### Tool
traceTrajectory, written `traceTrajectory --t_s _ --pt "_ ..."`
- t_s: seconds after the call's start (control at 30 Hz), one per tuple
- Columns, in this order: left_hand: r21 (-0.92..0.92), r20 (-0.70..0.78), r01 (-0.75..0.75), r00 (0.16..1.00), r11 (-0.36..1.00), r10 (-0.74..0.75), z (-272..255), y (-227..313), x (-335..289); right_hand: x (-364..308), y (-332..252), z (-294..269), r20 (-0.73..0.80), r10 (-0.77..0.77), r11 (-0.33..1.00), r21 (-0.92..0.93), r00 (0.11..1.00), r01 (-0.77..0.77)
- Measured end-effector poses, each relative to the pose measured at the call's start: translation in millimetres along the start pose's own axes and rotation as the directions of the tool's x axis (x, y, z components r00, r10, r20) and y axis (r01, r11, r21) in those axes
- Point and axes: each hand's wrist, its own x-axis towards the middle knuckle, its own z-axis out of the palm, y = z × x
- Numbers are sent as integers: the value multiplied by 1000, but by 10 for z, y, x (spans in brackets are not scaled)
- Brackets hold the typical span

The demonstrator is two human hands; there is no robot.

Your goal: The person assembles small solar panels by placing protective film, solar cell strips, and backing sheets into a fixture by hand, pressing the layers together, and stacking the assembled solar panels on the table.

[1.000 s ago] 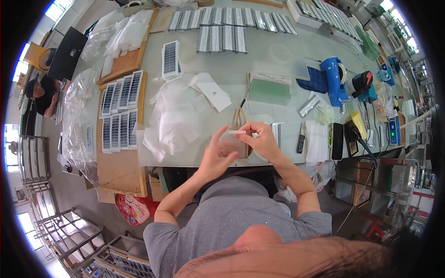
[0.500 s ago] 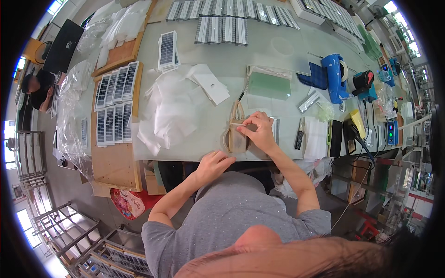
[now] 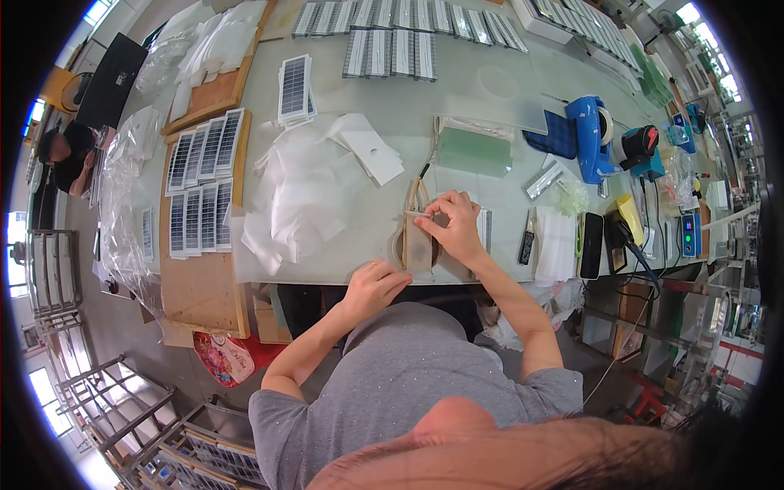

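My right hand [image 3: 459, 229] is above a flat tan block [image 3: 419, 249] at the table's near edge, thumb and finger pinched on a thin pale strip [image 3: 419, 214] across the block's far end. A tan cord loop [image 3: 417, 194] with a black end rises beyond the block. Dark rounded edges show at both sides of the block; what they belong to is unclear. My left hand [image 3: 376, 287] hovers at the table edge, left of the block, fingers curled together against the thumb. Whatever it might hold is hidden.
White sheets [image 3: 298, 192] lie left of my hands, and small solar panels [image 3: 200, 216] rest on a wooden board [image 3: 200, 298]. Green sheets [image 3: 474, 151] lie beyond the block. To the right are a blue tape dispenser [image 3: 594, 139] and a black marker-like tool [image 3: 527, 245].
My right hand has shifted slightly away from me and left, with the thin strip still in its pinch. My left hand has moved slightly left and its fingers have drawn closer together.
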Motion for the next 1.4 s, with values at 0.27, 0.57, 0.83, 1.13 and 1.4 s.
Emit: traceTrajectory --t_s 0.27,0.57,0.83,1.13,1.4 --pt "242 105 -244 969 939 225 -17 -48 2 11 -94 -14 -70 -21 998 -59 997 17" --pt "273 87 -276 961 922 262 6 -75 -61 107 72 -67 -136 56 996 -56 989 -65" --pt "285 73 -302 953 910 294 -11 1 -97 -354 479 -877 48 -38 923 -382 998 53" --pt "312 175 -277 957 909 232 42 43 -170 -478 562 -912 40 -77 891 -445 996 87" --pt "318 178 -261 961 911 213 16 62 -206 -272 237 -984 173 190 921 309 967 -236"
